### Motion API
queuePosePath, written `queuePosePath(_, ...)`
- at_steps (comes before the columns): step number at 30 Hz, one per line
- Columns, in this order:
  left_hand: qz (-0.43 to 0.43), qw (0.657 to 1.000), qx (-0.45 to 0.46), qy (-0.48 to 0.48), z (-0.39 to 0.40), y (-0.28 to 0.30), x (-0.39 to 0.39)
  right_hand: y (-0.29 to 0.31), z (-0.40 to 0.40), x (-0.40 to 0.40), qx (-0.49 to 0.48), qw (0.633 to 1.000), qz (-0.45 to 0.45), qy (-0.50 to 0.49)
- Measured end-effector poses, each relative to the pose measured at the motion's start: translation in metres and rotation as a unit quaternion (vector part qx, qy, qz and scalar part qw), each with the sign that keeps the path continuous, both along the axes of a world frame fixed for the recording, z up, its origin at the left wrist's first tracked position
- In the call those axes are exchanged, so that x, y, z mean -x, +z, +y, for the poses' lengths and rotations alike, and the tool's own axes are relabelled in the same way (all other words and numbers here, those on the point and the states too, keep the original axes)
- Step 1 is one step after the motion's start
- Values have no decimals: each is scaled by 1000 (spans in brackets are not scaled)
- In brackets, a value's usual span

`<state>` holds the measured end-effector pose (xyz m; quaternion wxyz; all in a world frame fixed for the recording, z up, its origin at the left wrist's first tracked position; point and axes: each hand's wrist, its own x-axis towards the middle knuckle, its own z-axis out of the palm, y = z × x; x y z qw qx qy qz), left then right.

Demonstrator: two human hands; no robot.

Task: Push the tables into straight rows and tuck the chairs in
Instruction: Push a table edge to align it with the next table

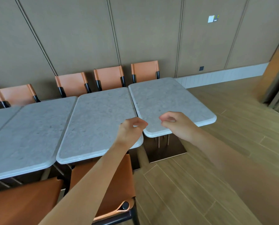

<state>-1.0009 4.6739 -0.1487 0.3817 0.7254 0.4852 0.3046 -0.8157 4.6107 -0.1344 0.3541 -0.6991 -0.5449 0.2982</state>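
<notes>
1. Left hand [130,131]: fingers loosely curled, holding nothing, above the near right corner of the middle table [96,124]
2. Right hand [176,123]: fingers loosely curled, empty, over the near edge of the end table [164,98]
3. End table sits farther back than the middle table, its near edge out of line; a narrow gap separates them
4. Left table [30,132] adjoins the middle table
5. Four orange chairs [109,77] stand along the wall side; a near orange chair [117,184] is tucked under the middle table

Pale grey speckled stone tables [99,114], orange leather chairs [108,77] with black frames, brown wall panels [70,30], tan wood-plank floor [208,176]
</notes>
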Motion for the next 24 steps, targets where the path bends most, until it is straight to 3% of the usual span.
queuePosePath(14, 6, 1000, -11, -25, 6, -10, -50, 6, -19, -58, -33, 999, -37, -4)
queuePosePath(24, -14, 999, 16, -35, 84, -23, -83, -5, 36, -102, -10, 999, -44, -11)
